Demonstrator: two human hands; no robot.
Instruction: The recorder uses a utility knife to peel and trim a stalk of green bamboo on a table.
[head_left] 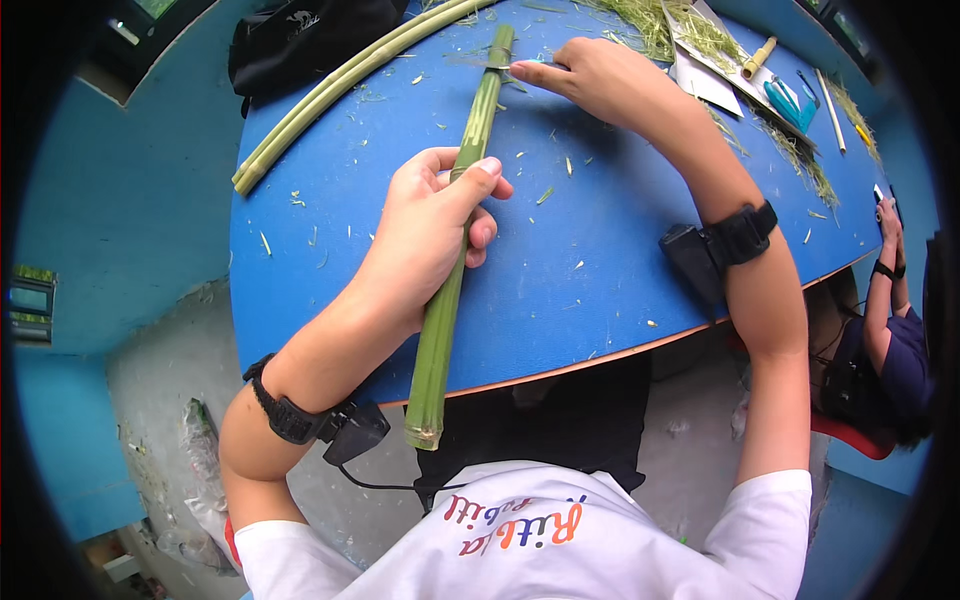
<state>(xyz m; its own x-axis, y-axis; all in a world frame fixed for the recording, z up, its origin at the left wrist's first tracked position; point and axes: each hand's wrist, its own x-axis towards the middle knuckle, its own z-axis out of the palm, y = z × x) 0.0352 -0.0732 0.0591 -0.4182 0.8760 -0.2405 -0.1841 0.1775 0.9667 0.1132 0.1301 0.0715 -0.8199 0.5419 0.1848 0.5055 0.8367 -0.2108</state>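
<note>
My left hand [425, 215] is wrapped round the middle of a green bamboo stalk [437, 345]. The stalk slants from the table's near edge, where its cut end sticks out over my lap, up toward the far side. Pale scraped streaks run along its upper half. Near the stalk's far end, my right hand [605, 80] is closed on a knife; its thin blade [490, 66] lies across the stalk. The knife's handle is hidden in my fingers.
Long pale-green stalks [345, 90] curve along the table's left side, beside a black bag [305, 45]. Shavings dot the blue table [590, 270]. At the far right are a short bamboo piece [760, 57], a teal tool [790, 105] and a white stick [830, 112]. Another person [880, 350] sits at right.
</note>
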